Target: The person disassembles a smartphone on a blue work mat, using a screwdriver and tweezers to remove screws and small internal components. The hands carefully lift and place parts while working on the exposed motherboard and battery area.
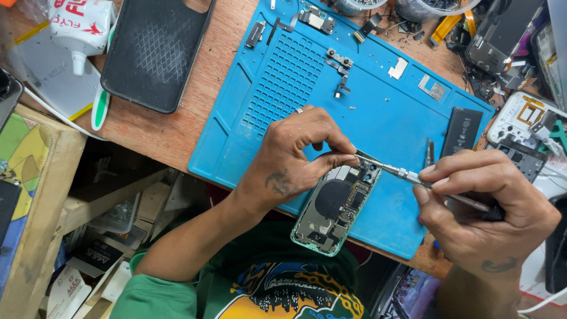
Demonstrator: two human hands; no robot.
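Two bare hands meet over an opened smartphone (335, 208), which lies tilted across the near edge of the blue repair mat (390, 127), its lower end hanging past the mat toward six o'clock. The left hand (293, 155) pinches the phone's upper corner, fingers closed on the frame. The right hand (481, 204), at three o'clock, is clenched around a slim screwdriver (413, 177) whose tip touches the phone's top end. Bare mat lies open toward twelve o'clock, dotted with small metal brackets (339, 62). A black battery (462, 131) sits near the mat's two o'clock edge, a black phone case (155, 50) at ten o'clock.
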